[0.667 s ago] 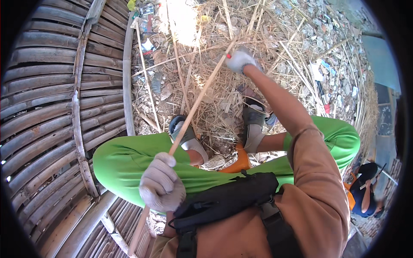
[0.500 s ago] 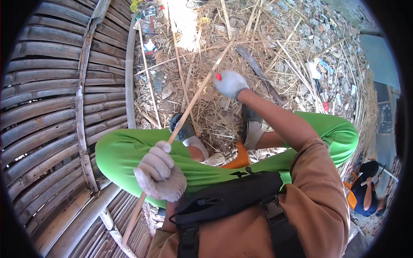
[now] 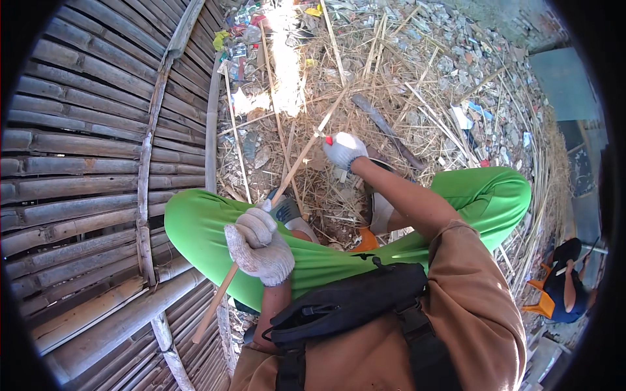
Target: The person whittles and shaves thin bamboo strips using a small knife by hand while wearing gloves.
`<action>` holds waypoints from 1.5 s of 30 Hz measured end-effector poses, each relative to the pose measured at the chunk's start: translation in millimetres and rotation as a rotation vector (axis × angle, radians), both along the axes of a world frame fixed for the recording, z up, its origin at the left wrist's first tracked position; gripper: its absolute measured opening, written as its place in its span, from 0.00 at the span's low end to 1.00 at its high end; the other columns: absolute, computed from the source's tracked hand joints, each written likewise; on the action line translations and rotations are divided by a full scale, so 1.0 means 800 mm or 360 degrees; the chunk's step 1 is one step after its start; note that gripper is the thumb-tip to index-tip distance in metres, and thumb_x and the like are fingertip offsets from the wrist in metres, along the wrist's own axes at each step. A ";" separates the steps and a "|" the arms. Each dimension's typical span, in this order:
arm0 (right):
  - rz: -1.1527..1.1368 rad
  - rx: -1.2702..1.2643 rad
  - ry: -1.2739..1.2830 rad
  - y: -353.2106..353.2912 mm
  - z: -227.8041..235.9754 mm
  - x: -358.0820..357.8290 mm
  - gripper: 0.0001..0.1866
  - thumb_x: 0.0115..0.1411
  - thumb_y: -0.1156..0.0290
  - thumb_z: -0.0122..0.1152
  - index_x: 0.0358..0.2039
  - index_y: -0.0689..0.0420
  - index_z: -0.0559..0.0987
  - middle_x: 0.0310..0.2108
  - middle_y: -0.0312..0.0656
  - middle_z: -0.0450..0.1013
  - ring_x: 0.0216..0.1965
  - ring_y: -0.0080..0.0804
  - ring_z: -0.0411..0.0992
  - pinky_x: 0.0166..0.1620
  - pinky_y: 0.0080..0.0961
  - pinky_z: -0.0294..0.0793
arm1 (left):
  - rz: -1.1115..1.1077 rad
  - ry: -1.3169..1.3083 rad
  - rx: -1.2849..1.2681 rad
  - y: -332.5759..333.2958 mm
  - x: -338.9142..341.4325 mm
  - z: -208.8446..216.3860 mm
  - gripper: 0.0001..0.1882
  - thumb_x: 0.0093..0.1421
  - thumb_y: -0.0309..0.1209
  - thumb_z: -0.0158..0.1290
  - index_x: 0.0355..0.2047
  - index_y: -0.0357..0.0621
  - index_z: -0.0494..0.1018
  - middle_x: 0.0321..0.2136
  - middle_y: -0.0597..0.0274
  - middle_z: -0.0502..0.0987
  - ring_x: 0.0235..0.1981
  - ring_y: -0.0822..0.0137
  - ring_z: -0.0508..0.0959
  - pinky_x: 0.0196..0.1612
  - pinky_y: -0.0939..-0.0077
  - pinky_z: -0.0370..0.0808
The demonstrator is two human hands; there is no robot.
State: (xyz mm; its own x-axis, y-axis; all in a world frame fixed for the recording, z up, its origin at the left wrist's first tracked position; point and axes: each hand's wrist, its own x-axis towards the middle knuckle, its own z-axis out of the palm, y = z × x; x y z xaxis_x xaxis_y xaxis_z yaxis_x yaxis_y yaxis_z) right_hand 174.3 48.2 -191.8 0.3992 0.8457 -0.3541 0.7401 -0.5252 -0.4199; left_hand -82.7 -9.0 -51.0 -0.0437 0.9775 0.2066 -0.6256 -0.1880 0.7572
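Tan stick [image 3: 300,159] slants 7 to 12 o'clock, left hand [image 3: 261,244] with fingers wrapped round it. Right hand [image 3: 344,150] is curled on some red bit [image 3: 328,140], can't tell what. I'd keep that left grip snug, stick steady.

head view | text: none legible | labels, numbers, signs: none legible

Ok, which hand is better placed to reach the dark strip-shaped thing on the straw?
The right hand seems better placed: it is much nearer the dark strip-shaped thing, though its grip appears to hold something red. The left hand is farther off, closed round the pale stick.
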 end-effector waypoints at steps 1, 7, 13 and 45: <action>0.0009 0.0006 -0.0006 -0.001 0.000 0.002 0.27 0.69 0.48 0.49 0.41 0.56 0.88 0.40 0.55 0.85 0.44 0.57 0.84 0.51 0.51 0.83 | -0.0034 0.0040 0.0025 0.000 0.000 0.000 0.25 0.80 0.41 0.39 0.21 0.54 0.57 0.19 0.69 0.58 0.27 0.66 0.65 0.54 0.55 0.73; 0.0306 0.0227 0.0261 -0.044 0.095 -0.135 0.22 0.68 0.50 0.56 0.37 0.59 0.84 0.35 0.59 0.83 0.41 0.59 0.83 0.48 0.53 0.82 | 0.0120 -0.0080 -0.0118 0.006 -0.009 0.005 0.26 0.80 0.40 0.42 0.20 0.54 0.55 0.18 0.70 0.54 0.26 0.66 0.61 0.52 0.57 0.72; 0.0001 0.0374 0.0346 -0.049 0.076 -0.161 0.21 0.69 0.51 0.57 0.35 0.58 0.83 0.34 0.59 0.82 0.40 0.60 0.82 0.45 0.55 0.81 | 0.0263 -0.0285 -0.0373 0.011 -0.006 0.002 0.26 0.77 0.41 0.47 0.20 0.55 0.54 0.18 0.71 0.50 0.24 0.67 0.56 0.47 0.60 0.71; 0.0655 -0.0270 0.0160 -0.077 0.163 -0.055 0.25 0.66 0.51 0.53 0.37 0.60 0.88 0.37 0.61 0.83 0.43 0.60 0.84 0.51 0.51 0.83 | -0.0484 0.0505 0.0995 0.000 0.005 -0.011 0.23 0.59 0.39 0.62 0.17 0.44 0.62 0.16 0.62 0.67 0.18 0.57 0.69 0.35 0.50 0.76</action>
